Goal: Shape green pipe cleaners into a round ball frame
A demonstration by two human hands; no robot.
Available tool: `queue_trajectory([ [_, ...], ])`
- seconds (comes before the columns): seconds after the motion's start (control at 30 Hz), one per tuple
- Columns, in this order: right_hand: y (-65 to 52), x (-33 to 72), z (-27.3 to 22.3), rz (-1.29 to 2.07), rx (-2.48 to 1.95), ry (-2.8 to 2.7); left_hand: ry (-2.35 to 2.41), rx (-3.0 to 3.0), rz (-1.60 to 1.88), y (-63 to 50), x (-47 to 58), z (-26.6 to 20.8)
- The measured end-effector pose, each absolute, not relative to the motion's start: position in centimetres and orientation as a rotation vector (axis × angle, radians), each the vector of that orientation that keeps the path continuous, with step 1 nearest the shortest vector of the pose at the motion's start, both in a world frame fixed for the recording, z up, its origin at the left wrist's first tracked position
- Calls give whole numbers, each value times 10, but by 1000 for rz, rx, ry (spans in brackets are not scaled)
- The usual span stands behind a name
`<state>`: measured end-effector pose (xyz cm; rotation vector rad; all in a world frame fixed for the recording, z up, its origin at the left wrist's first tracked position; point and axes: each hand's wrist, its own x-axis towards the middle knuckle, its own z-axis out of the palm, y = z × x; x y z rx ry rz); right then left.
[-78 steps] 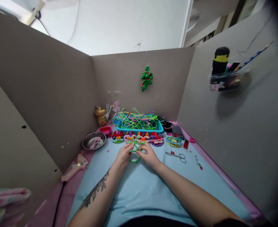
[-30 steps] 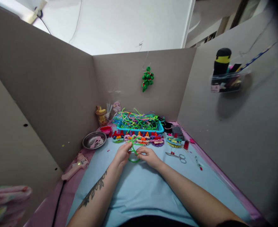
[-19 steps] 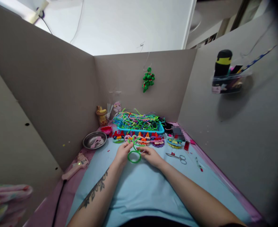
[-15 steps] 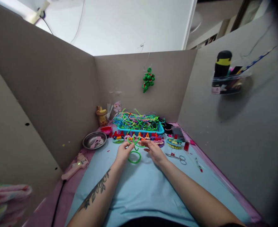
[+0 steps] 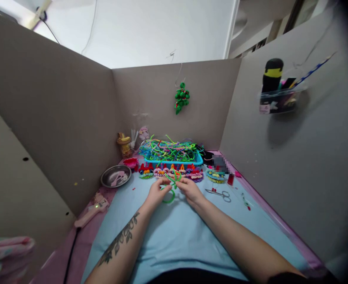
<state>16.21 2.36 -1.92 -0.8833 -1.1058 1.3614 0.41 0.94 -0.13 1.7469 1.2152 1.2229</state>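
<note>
Bright green pipe cleaner [image 5: 173,196], bent into loops, is held above the blue cloth by both hands. My left hand [image 5: 158,192] pinches it on the left side, with one round loop hanging below the fingers. On the right, my right hand [image 5: 190,191] has its thumb and fingers closed on the upper part, where smaller loops or ends cross. Just beyond the fingers stands a row of colourful fuzzy pipe-cleaner figures [image 5: 161,172]. The exact pinch points are small and partly hidden by the fingers.
A blue tray [image 5: 176,162] heaped with pipe cleaners stands at the back. Scissors [image 5: 221,195] lie at the right. To the left are a metal bowl [image 5: 105,182] and a pink glue gun [image 5: 90,215] with a lit light. Grey panels [image 5: 82,118] enclose the table.
My right hand, earlier apart with fingers loosely spread, has moved in and closed on the pipe cleaner. The lower loop now sits partly behind my left fingers. The view has shifted slightly.
</note>
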Motion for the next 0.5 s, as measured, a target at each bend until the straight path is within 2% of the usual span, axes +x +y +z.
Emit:
queue_trajectory([
  [0.13,25,165,-19,1350,-909,-1092,1231,1742,1167,14,-2,-8],
  [0.23,22,166,-14,1225,-896,-1192,1269,1685,1261,19,-6,-13],
  [0.37,17,169,-8,1071,-906,-1346,1175,1391,1306,20,-8,-11],
  [0.5,16,168,-7,1106,-874,-1417,971,1110,1227,17,-9,-6],
])
